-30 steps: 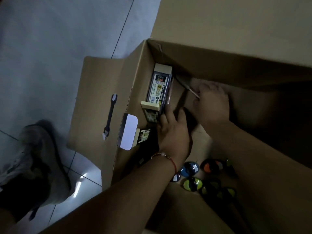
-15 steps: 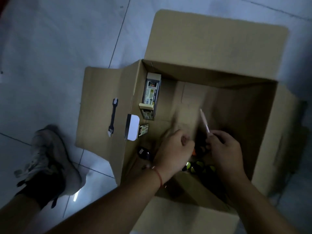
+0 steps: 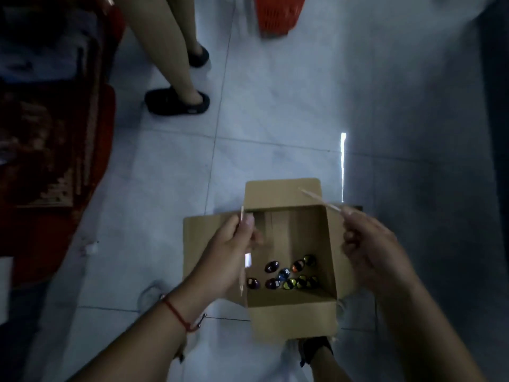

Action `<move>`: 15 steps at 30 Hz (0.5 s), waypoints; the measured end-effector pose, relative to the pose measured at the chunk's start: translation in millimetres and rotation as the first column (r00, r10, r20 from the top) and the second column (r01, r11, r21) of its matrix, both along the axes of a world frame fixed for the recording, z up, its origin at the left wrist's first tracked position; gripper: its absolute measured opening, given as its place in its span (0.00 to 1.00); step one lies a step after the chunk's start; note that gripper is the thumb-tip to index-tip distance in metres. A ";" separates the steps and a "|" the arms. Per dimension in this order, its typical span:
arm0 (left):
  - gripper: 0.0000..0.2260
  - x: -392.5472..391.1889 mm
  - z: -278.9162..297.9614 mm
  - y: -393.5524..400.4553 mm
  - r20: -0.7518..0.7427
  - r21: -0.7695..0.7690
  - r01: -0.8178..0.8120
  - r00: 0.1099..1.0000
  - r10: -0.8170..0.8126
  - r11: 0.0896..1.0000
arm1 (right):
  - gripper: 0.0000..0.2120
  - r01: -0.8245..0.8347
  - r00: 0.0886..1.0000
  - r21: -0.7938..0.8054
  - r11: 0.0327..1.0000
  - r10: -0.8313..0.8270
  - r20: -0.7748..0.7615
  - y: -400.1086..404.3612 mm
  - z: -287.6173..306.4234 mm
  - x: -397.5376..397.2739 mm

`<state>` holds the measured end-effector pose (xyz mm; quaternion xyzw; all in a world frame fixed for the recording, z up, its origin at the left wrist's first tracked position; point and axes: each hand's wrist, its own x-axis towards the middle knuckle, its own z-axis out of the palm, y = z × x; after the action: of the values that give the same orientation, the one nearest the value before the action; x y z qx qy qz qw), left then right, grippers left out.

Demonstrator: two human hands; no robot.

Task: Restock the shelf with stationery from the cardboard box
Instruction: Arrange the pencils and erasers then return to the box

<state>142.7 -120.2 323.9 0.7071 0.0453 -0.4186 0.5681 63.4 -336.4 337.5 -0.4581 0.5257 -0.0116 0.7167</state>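
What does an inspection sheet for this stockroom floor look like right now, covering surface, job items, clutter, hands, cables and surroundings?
Surface: pale tiled floor, with a bright light streak on it.
Job's things: open cardboard box on the floor, flaps spread; small coloured oval items loose on its bottom; one thin pen-like stick in the left hand, another stick in the right hand.
Clutter: nothing seen.
Hands: left hand grips its stick upright above the box's left side; right hand pinches its stick, tip pointing up-left.
Cables: nothing seen.
Surroundings: another person's legs in dark shoes, an orange basket at top, red shelving at left, blurred.
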 end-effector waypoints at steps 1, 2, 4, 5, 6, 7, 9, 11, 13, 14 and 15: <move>0.16 13.5 42.4 14.2 -0.049 -0.080 -0.024 0.999 0.021 0.996 | 0.05 -0.006 0.998 -0.027 1.000 0.007 0.061 7.4 48.5 8.8; 0.16 27.0 84.3 31.1 -0.086 -0.147 -0.036 0.996 0.024 0.988 | 0.03 -0.012 0.993 -0.048 0.999 0.018 0.121 17.8 95.0 18.1; 0.17 48.6 165.4 64.2 -0.107 -0.210 -0.021 0.994 -0.002 0.978 | 0.08 -0.029 0.974 -0.089 0.996 0.048 0.221 45.5 176.4 32.5; 0.16 58.4 204.7 80.0 -0.117 -0.221 -0.006 0.993 -0.020 0.975 | 0.09 -0.044 0.964 -0.105 0.994 0.070 0.256 64.6 211.0 40.1; 0.14 67.3 238.6 97.5 -0.132 -0.229 0.009 0.991 -0.040 0.973 | 0.08 -0.065 0.955 -0.108 0.992 0.093 0.282 85.3 241.1 47.8; 0.13 74.6 272.7 114.6 -0.148 -0.232 0.016 0.988 -0.052 0.973 | 0.07 -0.085 0.943 -0.097 0.992 0.112 0.313 106.4 266.7 55.3; 0.12 83.6 330.3 151.2 -0.118 -0.217 0.016 0.992 -0.042 0.976 | 0.04 -0.104 0.918 -0.041 0.994 0.111 0.380 147.8 306.3 69.2; 0.13 84.7 376.0 191.8 0.034 -0.163 0.040 0.999 -0.034 0.986 | 0.06 -0.141 0.885 -0.006 0.990 0.129 0.447 183.7 339.2 85.4; 0.12 73.2 413.9 230.8 0.228 -0.068 0.081 0.972 -0.064 0.994 | 0.12 -0.246 0.844 -0.031 0.969 0.230 0.484 215.2 368.7 101.5; 0.11 65.2 428.7 249.7 0.322 -0.004 0.068 0.945 -0.063 0.998 | 0.13 -0.328 0.810 -0.050 0.943 0.308 0.500 231.4 381.7 109.1; 0.10 55.8 440.4 268.6 0.405 0.069 0.031 0.912 -0.057 0.997 | 0.13 -0.420 0.761 -0.066 0.905 0.391 0.517 248.5 393.0 115.4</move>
<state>198.5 148.4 764.3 0.7966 -0.0772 -0.2734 0.5336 178.8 -87.9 730.5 -0.5210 0.2014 0.0347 0.8288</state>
